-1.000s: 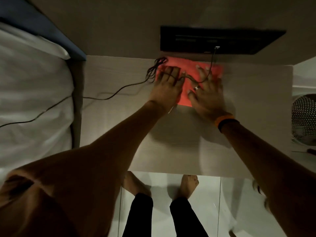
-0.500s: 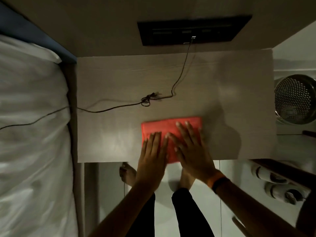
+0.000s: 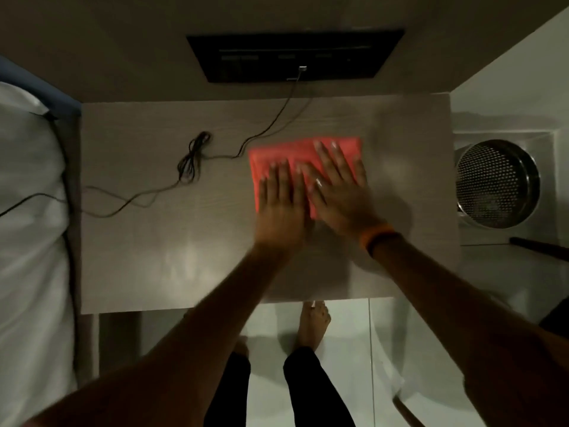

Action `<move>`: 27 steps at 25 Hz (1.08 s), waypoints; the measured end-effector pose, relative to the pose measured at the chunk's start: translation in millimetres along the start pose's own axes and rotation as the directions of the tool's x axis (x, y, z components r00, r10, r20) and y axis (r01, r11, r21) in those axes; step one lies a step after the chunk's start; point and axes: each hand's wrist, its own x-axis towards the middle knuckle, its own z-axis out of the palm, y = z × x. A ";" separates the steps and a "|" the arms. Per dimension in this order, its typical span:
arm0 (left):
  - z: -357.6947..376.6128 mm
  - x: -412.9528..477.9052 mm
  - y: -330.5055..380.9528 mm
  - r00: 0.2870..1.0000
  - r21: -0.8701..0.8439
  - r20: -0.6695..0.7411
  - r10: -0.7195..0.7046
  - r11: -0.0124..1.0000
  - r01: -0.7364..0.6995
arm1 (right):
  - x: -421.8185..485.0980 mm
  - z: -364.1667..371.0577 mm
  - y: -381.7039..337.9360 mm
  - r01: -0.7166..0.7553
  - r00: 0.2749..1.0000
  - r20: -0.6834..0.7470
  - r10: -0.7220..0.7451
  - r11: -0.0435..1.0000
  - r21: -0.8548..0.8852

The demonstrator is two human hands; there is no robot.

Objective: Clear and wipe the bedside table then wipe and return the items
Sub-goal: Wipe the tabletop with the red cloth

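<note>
A folded red cloth [image 3: 286, 151] lies flat on the pale wooden bedside table [image 3: 147, 248], right of its middle. My left hand [image 3: 281, 204] and my right hand [image 3: 337, 192] both press down on the cloth, palms flat and fingers spread, side by side. An orange and black band sits on my right wrist. A thin dark cable [image 3: 194, 158] runs from the wall panel across the tabletop, with a bundled loop left of the cloth, and trails off onto the bed.
A black wall panel [image 3: 292, 57] is above the table's far edge. The bed with white sheets [image 3: 30, 241] borders the table on the left. A perforated metal bin [image 3: 497, 183] stands at the right. My bare feet are on the white floor below.
Both hands pulled the cloth from the far edge to the near edge, then pushed it back up and to the right, now at the table's middle right.
</note>
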 end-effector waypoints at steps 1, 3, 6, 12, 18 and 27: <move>-10.6 30.0 -3.5 0.999 0.010 0.001 -0.035 0.999 0.035 | 32.6 -10.0 4.3 -0.022 1.000 0.020 0.022 1.000 0.008; -23.2 70.5 -10.5 0.997 0.036 -0.058 -0.060 0.997 0.062 | 71.7 -20.1 14.9 -0.040 0.998 0.051 0.040 0.999 0.000; -29.7 88.9 11.7 0.999 0.051 -0.041 0.007 0.999 -0.005 | 63.1 -25.8 55.7 -0.038 0.998 0.045 0.039 0.999 -0.022; -28.6 116.6 59.4 0.996 0.054 -0.030 0.088 0.995 -0.087 | 51.8 -26.1 117.1 -0.048 0.998 0.037 0.049 0.998 -0.049; 0.1 38.4 46.9 0.988 0.098 -0.025 0.150 0.984 -0.147 | -18.8 -5.0 74.0 -0.056 0.997 -0.061 0.056 0.998 0.010; 73.9 -144.7 105.7 0.979 0.037 0.068 0.190 0.981 -0.193 | -231.7 54.4 35.7 -0.015 1.000 0.023 0.014 0.999 0.049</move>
